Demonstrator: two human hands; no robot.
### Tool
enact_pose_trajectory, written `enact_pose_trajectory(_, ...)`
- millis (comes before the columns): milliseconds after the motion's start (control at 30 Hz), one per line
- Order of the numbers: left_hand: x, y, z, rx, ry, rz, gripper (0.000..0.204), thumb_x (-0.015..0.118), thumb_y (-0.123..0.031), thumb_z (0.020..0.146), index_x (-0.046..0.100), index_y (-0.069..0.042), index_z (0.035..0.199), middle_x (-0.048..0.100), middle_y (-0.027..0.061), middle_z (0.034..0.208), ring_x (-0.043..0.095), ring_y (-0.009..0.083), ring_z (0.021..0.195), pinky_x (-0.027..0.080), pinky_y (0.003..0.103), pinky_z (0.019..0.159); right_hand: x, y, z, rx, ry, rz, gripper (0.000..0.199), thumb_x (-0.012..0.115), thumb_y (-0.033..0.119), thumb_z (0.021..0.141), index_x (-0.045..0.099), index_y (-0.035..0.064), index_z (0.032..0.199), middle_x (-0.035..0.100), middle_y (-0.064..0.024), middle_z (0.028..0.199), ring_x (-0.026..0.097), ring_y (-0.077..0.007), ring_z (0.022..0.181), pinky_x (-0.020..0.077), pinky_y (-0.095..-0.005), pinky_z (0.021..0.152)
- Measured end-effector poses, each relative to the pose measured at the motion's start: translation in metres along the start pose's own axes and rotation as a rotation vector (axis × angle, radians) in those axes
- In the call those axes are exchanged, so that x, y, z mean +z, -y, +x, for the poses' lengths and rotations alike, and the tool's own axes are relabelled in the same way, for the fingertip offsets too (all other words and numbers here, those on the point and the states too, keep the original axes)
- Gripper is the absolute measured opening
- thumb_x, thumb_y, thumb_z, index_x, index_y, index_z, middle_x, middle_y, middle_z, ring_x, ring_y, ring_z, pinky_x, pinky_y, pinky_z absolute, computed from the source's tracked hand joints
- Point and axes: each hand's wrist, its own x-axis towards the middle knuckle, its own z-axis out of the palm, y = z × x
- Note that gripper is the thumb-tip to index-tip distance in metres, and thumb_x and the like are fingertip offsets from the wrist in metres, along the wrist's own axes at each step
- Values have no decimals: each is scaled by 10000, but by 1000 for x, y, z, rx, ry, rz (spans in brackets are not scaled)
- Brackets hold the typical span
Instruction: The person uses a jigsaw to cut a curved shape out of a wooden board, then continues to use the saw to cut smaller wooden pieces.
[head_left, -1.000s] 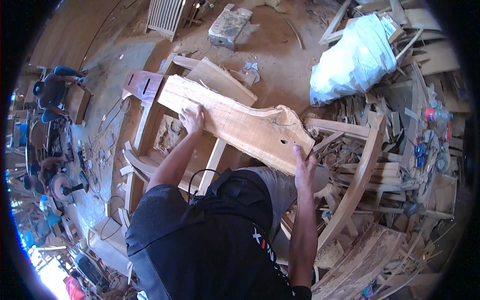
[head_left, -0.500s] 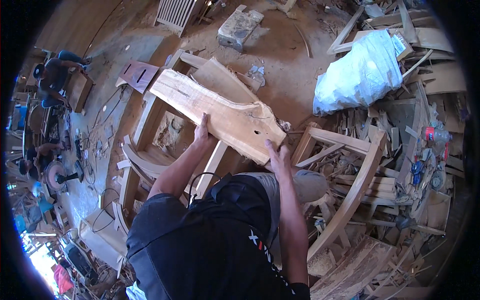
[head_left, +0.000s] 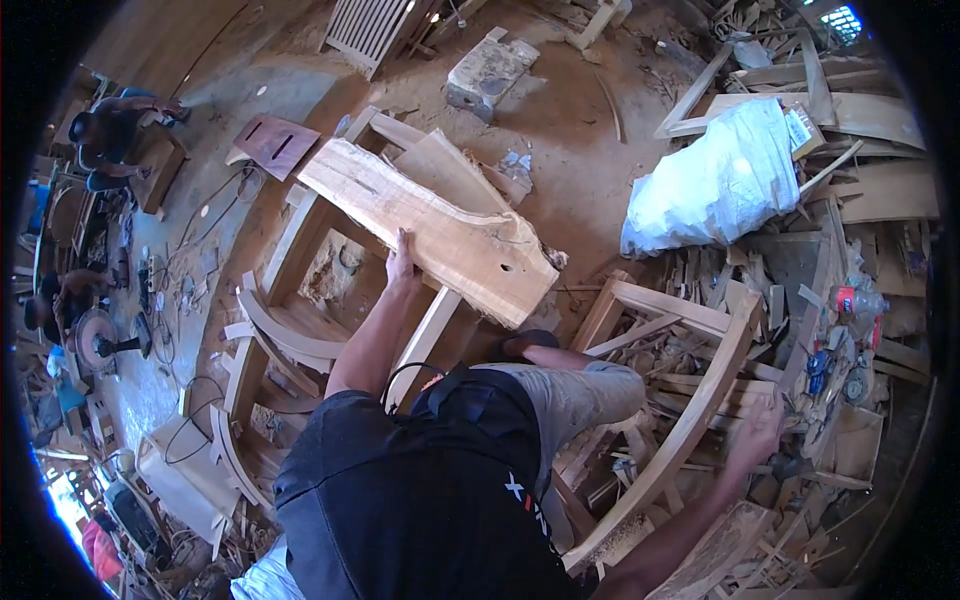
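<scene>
Compared with the frame 0.5 s earlier, only 1 hand remains on the wooden slab [head_left: 430, 232]: the right hand [head_left: 757, 437] has left the slab's near end and now sits low at the right, above the curved wooden frame [head_left: 690, 420]. The slab lies further from the person's body than before, and the person's bent knee now shows below its near end.

The left hand [head_left: 401, 266] rests on the slab's near long edge, fingers laid flat over the top face; how far the thumb wraps under the edge cannot be told. The slab sits in the centre of the scene, angled from far left to near right, bearing on the open wooden frame [head_left: 300, 250] beneath it. Its near end has an irregular outline with 1 small dark hole.

At the far left, another person [head_left: 105, 135] crouches on the floor. A dark brown slotted panel [head_left: 275, 143] lies just left of the slab's far end. A grey stone block [head_left: 490, 70] lies on the dirt floor at the far centre.

At the far right, a large white plastic sack [head_left: 715, 185] lies bulging on scrap timber. A small flat package [head_left: 800, 128], pale with coloured print, rests against the sack's far right corner.

The right hand is open, fingers spread, and holds nothing; whether it touches the curved frame cannot be told.
</scene>
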Motion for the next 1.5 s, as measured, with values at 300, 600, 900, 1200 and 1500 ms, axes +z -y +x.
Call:
enact_pose_trajectory(300, 14, -28, 22, 21, 122, -115, 729, 747, -448, 984, 425, -90, 1532, 596, 111, 1447, 613, 314, 1293, 519, 490, 1126, -12, -76, -64, 208, 206, -91, 533, 634, 337, 1053, 564, -19, 1443, 596, -271, 1433, 556, -440, 1334, 451, -503, 1094)
enact_pose_trajectory(600, 29, -38, 19, 22, 145, -113, 720, 746, -457, 982, 448, -74, 1513, 589, 120, 1471, 595, 316, 1328, 496, 503, 1155, -14, -75, -80, 307, 227, -10, 555, 621, 331, 1062, 547, -53, 1456, 603, -278, 1443, 580, -430, 1330, 448, -481, 1118)
enact_pose_trajectory(900, 23, -35, 24, 2, 195, -118, 711, 748, -453, 981, 447, -102, 1521, 574, 103, 1493, 570, 313, 1357, 483, 505, 1167, -13, -64, -83, 367, 212, 95, 527, 619, 309, 1071, 561, -60, 1442, 617, -274, 1428, 617, -398, 1304, 501, -458, 1071)
enact_pose_trajectory(1200, 24, -49, -12, -99, 221, -93, 680, 746, -377, 997, 428, -91, 1527, 573, 87, 1480, 551, 300, 1366, 461, 474, 1200, 85, 115, -87, 321, 267, 787, 451, 666, 210, 1052, 578, -33, 1422, 661, -220, 1384, 653, -305, 1266, 524, -435, 1070)
enact_pose_trajectory(1500, 71, -4, -131, -413, 362, 21, 535, 732, -292, 1017, 526, -75, 1460, 628, 111, 1393, 586, 273, 1311, 506, 442, 1154, 181, 246, -54, 726, 269, 1398, 558, 788, 288, 954, 604, -44, 1364, 692, -146, 1218, 697, -246, 1058, 582, -396, 893)
